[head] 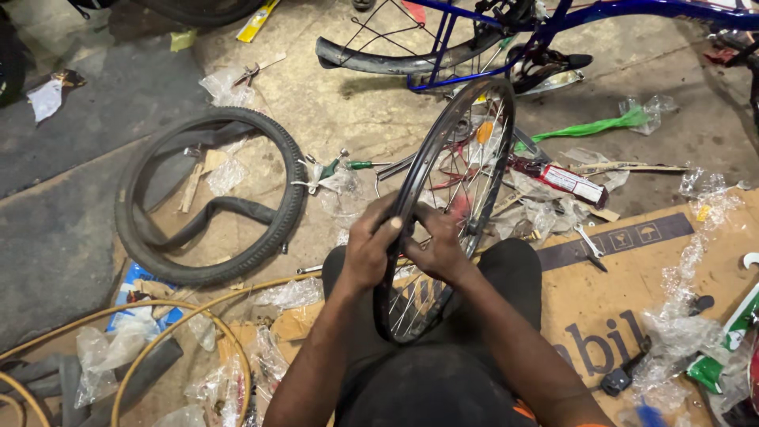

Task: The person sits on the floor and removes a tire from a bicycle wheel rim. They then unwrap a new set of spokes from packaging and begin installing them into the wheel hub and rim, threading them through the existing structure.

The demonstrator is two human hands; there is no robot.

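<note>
A bare black bicycle wheel rim (474,119) with silver spokes stands upright on edge between my knees, tilted away from me. My left hand (368,249) grips the rim's near edge from the left, fingers curled over it. From the right, my right hand (435,245) holds the same stretch of rim, fingers among the spokes. Both hands touch each other at the rim.
A black tyre (277,150) with a loose inner tube (229,209) lies on the concrete at left. A blue bicycle frame (553,20) stands beyond the rim. Screwdrivers, a spanner (589,245), plastic wrappers and flattened cardboard (632,332) lie around; tan hoops (198,316) sit lower left.
</note>
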